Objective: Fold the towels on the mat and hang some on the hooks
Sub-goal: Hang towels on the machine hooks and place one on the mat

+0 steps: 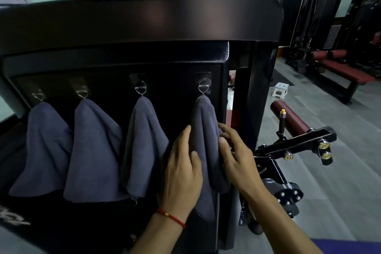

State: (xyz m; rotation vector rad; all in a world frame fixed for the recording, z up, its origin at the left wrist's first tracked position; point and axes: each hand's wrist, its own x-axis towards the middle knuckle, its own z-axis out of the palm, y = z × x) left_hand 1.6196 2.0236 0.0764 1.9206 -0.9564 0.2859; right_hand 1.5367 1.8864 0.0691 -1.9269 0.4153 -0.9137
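Observation:
Several dark grey towels hang from metal hooks on the black back panel of a gym machine [144, 27]. The rightmost towel [204, 130] hangs from the rightmost hook [204, 86]. My left hand [181, 171] lies flat against this towel's left side, fingers straight and thumb resting on the cloth. My right hand [235, 154] touches the towel's right edge with loosely bent fingers; whether they pinch the cloth is unclear. The other towels [144, 140] [94, 150] [45, 150] hang untouched to the left.
A black lever arm with a dark red roller pad [292, 121] juts out at the right. A red bench [342, 68], a small white step stool [280, 89] and more gym machines [309, 16] stand farther right on the grey floor.

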